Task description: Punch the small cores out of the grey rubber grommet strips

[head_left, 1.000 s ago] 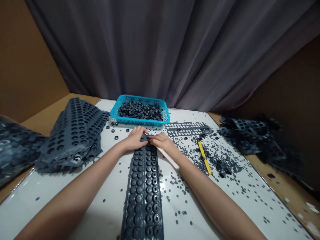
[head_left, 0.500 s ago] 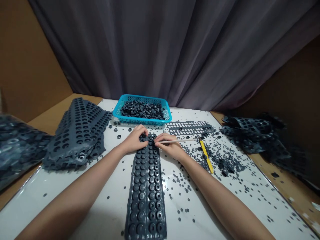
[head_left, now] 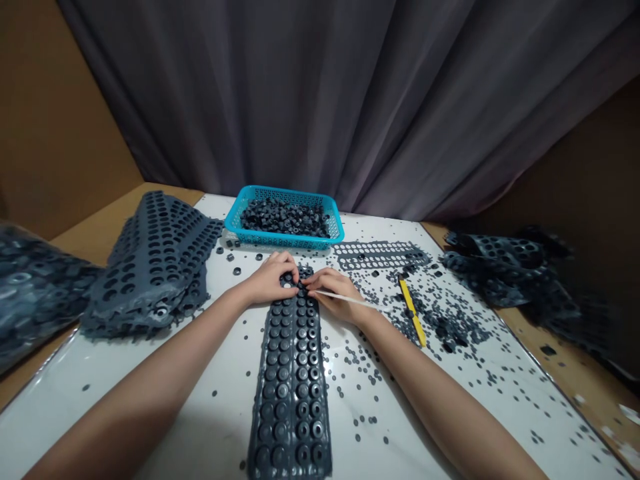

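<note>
A long dark grey rubber strip (head_left: 293,373) with rows of round raised parts runs from the near edge up to my hands. At its far end my left hand (head_left: 273,279) has thumb and fingers curled on the strip's left side, seemingly around a part of it. Opposite, my right hand (head_left: 340,293) pinches a thin white stick (head_left: 345,298), its tip at the strip's right rows and its shaft slanting right across the hand. What lies right between the fingertips is too small to make out.
Behind the hands stands a blue basket (head_left: 285,238) of small black rubber pieces. Stacked holed sheets (head_left: 150,260) and a bag of parts (head_left: 40,293) lie left. On the right are a yellow cutter (head_left: 413,312), a flat holed sheet (head_left: 380,255), scattered black discs and crumpled sheets (head_left: 505,267).
The stick has tilted, its right end dropping lower over my right hand. Both hands stay at the strip's far end, with the fingertips slightly closer together.
</note>
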Available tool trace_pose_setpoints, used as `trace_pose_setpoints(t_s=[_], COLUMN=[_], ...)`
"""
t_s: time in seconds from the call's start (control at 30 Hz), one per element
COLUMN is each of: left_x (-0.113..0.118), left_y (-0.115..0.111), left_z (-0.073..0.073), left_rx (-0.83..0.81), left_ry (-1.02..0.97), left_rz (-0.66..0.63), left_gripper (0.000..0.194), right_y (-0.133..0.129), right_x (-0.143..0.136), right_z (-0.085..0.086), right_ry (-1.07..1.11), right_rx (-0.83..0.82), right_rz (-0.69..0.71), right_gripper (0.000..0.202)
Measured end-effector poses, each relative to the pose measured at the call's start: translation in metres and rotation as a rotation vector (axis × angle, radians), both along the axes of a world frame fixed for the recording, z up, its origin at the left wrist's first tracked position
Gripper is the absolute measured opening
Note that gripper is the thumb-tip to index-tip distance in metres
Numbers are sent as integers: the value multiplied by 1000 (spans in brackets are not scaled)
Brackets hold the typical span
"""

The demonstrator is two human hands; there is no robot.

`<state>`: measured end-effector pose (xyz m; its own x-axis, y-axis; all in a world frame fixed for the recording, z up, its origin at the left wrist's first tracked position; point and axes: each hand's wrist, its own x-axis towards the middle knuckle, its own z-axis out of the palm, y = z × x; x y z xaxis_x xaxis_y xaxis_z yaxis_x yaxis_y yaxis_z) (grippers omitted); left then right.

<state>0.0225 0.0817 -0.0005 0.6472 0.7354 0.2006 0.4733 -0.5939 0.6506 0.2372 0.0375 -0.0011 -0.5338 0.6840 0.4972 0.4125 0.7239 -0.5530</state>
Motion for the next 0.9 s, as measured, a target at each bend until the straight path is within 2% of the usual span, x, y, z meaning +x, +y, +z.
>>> trace_pose_setpoints(t_s=[0.13,0.23,0.37,0.5,0.67,0.73,0.8,0.9], left_x=[-1,-1,-1,-1,1,1,1,1], left_y=[1,3,4,5,4,3,2,2], left_z=[2,2,1,1,1,1,2,2], left_rx=[-19,-28,-33,-34,-29,-24,-22,-19], left_ry=[23,40,53,63,70,72,76,82], left_rz=[-16,-17,-16,-12,0,5,2,-12], left_gripper=[8,11,13,15,16,16,16,19], right_y=[4,8,12,12,4,-3,-12,-23], right_x=[3,4,3,7,7,2,-2,-6], right_z=[-3,-9,-15,-10,5,12,16,15], right_ry=[-183,-237,-268,-248,60,134,147,142], right_rx=[165,276,302,236,74,-51,-175,-301], right_rz=[35,45,-25,-141,-318,-297,-214,-132], right_gripper=[14,19,22,24,19,17,16,16])
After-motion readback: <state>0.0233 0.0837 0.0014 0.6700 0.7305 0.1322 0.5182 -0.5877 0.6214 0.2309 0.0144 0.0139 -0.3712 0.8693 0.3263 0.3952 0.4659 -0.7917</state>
